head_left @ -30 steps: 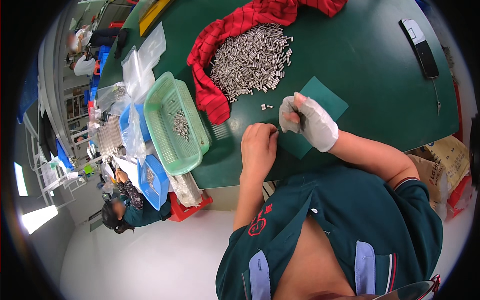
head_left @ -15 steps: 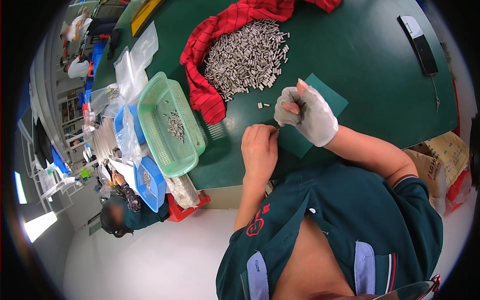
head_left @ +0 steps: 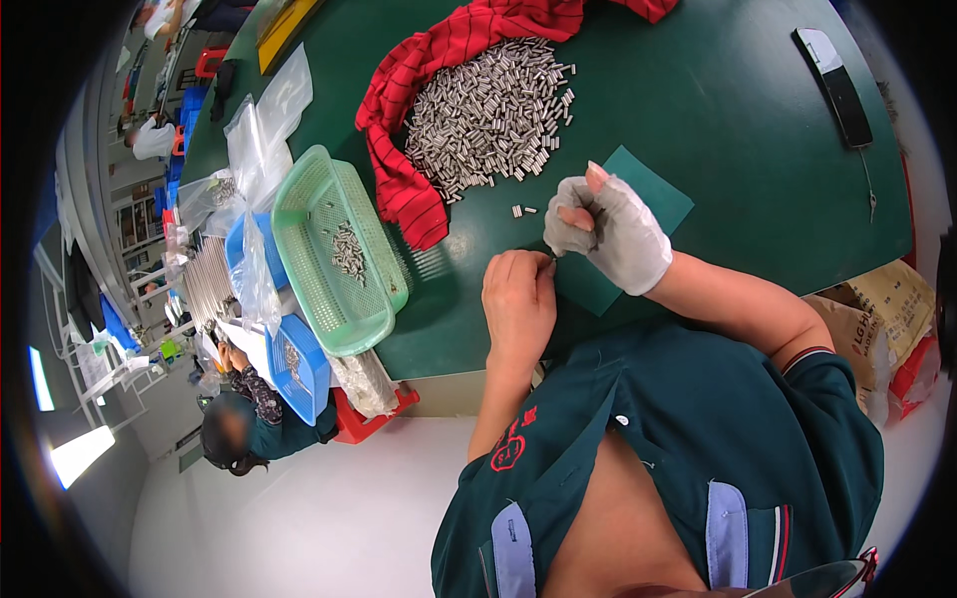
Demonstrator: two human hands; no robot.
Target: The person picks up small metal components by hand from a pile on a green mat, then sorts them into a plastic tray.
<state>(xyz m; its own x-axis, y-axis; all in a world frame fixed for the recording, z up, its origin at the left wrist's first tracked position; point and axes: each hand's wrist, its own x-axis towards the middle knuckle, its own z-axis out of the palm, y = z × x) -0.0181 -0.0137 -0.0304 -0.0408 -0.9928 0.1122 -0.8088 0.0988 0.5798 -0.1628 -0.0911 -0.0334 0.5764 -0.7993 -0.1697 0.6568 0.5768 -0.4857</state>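
My left hand (head_left: 519, 294) is bare and closed over the green table, its thumb and fingers pressed together. Right beside its fingertips is my right hand (head_left: 620, 239), in a whitish glove that leaves some fingertips bare, with the fingers curled in. A tiny dark bit shows where the hands meet, too small to name. Under my right hand lies a flat green sheet (head_left: 653, 189). Just beyond my hands are a few loose short metal pins (head_left: 517, 211). Farther off, a big pile of such pins (head_left: 488, 115) rests against a red cloth with dark stripes (head_left: 384, 149).
Left of my hands stands a pale green mesh basket (head_left: 319, 299) with some pins inside. Blue baskets (head_left: 299, 369) and clear plastic bags (head_left: 261, 135) lie beyond it. A black and silver tool (head_left: 842, 95) is at the far right. A co-worker (head_left: 239, 429) sits at the left.
My right hand has shifted very slightly left and down, its fingers still curled. My left hand keeps its place and closed shape. The pins and basket are as before.
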